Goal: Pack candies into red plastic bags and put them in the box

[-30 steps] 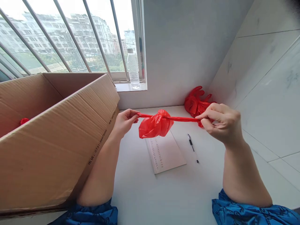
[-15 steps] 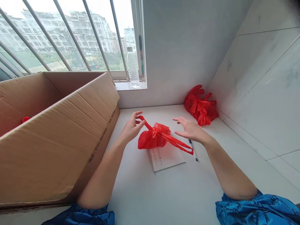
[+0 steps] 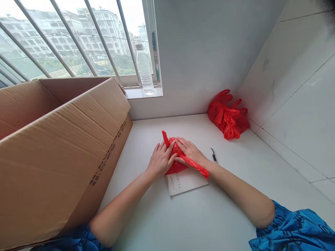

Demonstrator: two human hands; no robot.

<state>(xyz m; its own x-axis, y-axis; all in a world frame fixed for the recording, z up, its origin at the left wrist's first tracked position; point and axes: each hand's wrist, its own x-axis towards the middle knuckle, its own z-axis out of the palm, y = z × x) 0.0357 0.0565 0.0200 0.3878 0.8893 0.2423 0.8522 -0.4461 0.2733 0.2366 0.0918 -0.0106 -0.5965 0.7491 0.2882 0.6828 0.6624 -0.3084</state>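
Note:
A knotted red plastic bag (image 3: 178, 168) rests on an open-lying white notebook (image 3: 187, 184) with rows of writing. My left hand (image 3: 160, 158) lies flat on the bag's left side, fingers spread. From the right, my right hand (image 3: 192, 153) presses on the bag, its fingers stretched out. One bag handle sticks up between the hands at the back; the other trails toward the front right, by my right wrist. A pen (image 3: 213, 155) lies on the white table, partly hidden behind my right forearm.
On the left stands a large open cardboard box (image 3: 65, 150). A clear plastic bottle (image 3: 144, 71) is on the sill of the barred window. More red bags (image 3: 227, 116) are heaped at the table's back right, against the walls.
Both hands have come inward and down onto the bag. My left hand has let go of the handle. The view has shifted slightly.

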